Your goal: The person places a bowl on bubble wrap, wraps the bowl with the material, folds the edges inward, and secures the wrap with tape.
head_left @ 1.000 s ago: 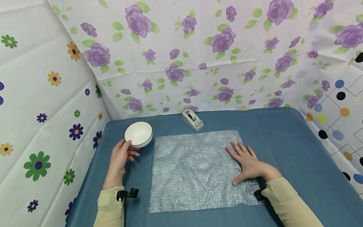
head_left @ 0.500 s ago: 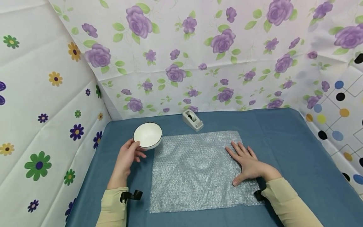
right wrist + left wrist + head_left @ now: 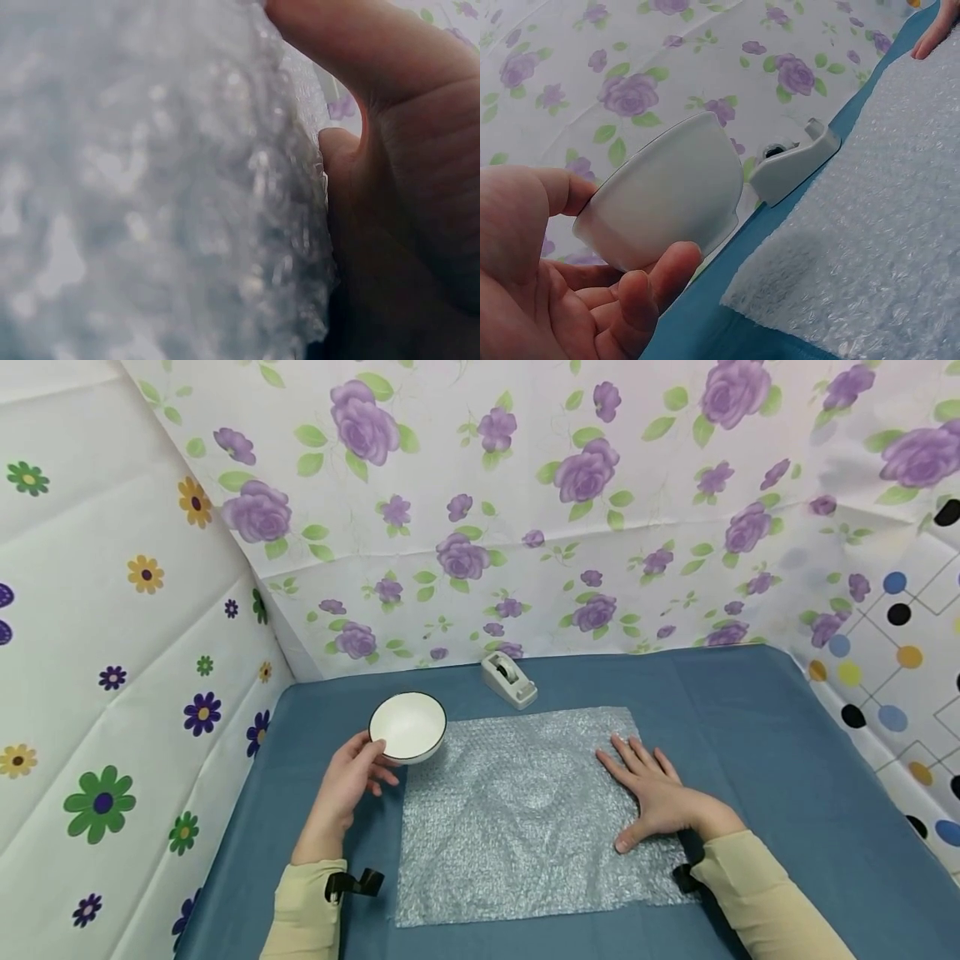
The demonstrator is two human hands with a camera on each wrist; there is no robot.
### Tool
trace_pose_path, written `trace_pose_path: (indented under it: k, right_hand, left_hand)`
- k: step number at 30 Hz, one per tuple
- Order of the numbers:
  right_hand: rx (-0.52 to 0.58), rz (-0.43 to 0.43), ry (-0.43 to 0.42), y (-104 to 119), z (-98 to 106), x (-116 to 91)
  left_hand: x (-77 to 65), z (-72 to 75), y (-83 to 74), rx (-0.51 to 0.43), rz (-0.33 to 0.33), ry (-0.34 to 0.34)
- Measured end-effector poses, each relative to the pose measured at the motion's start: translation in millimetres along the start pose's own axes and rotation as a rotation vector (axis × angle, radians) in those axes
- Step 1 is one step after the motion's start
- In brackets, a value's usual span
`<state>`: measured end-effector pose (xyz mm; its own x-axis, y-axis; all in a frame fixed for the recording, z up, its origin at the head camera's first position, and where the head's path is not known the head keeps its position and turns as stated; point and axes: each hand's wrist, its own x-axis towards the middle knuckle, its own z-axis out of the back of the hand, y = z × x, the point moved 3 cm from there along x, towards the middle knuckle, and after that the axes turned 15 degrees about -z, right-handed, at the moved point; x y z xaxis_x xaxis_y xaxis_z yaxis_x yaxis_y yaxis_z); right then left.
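Observation:
My left hand (image 3: 354, 778) pinches a white bowl (image 3: 407, 727) with a thin dark rim, thumb over the near edge and fingers underneath. In the left wrist view the bowl (image 3: 667, 191) is tilted and raised above the table, its outer wall toward the camera. It overlaps the upper left corner of a sheet of bubble wrap (image 3: 517, 827) in the head view. My right hand (image 3: 660, 797) rests with spread fingers on the right part of that sheet. Close up in the right wrist view, the bubble wrap (image 3: 150, 187) is blurred and hides part of the hand.
A white tape dispenser (image 3: 510, 678) stands behind the bubble wrap, near the back edge of the blue-covered table (image 3: 750, 718). Flowered cloth walls (image 3: 420, 527) close off the back and left, with a dotted cloth (image 3: 885, 693) on the right.
The left hand has carried the bowl rightward and slightly nearer, from beside the bubble wrap to over its corner. The right hand stays in place on the sheet.

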<state>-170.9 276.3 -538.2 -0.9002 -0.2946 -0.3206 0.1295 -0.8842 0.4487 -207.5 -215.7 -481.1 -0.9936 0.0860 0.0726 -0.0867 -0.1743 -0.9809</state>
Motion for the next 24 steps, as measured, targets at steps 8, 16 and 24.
trace_pose_path:
  k: [8, 16, 24]
  right_hand:
    - [-0.013, 0.004, -0.009, 1.0, 0.7, -0.5]
    - [-0.027, 0.005, -0.023, 2.1, 1.7, -1.6]
    - [-0.023, 0.003, -0.021, 2.2, 1.1, -1.9]
  left_hand:
    - [-1.2, -16.6, -1.0, 0.008, -0.03, 0.043]
    - [-5.6, -32.6, -7.2, 0.004, -0.025, 0.087]
    - [-8.7, -40.3, -7.6, -0.011, -0.017, 0.126]
